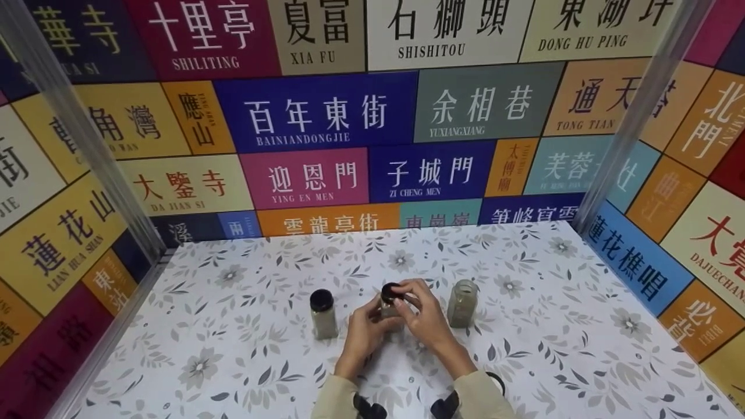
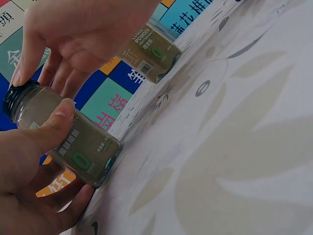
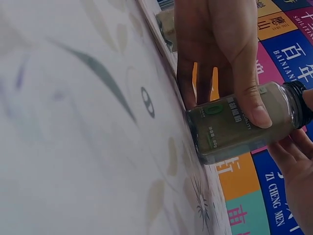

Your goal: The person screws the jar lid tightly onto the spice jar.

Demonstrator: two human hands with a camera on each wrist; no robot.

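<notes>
Risks, running from left to right: the capped jar (image 1: 323,317) stands near my left grip (image 1: 368,329), on its outer side, so a careless swing of those knuckles could, I judge, tip it. Inside that grip, the middle jar (image 2: 73,137) might spin or slide if thumb pressure is too light, the glass looking smooth and flat-sided. The black cap (image 1: 389,294), under my right grip (image 1: 428,317), could go skew if my fingertips push unevenly, and powder might then spill. Just beyond the right grip, the open-mouthed jar (image 1: 463,305) seems the worst hazard: no lid shows on it, and an outward knock could empty it over the worktop (image 1: 262,378). Grip, same order: left is closed in around the middle jar, thumb across the labelled face, fingers behind, parted only as wide as the glass body; the jar looks upright between my two grips, base at or close to the worktop, contact not certain. Right is narrowed to a pinch on the black cap, thumb and forefinger touching it, other fingers near the jar's neck. How firmly each presses, I cannot tell.
</notes>
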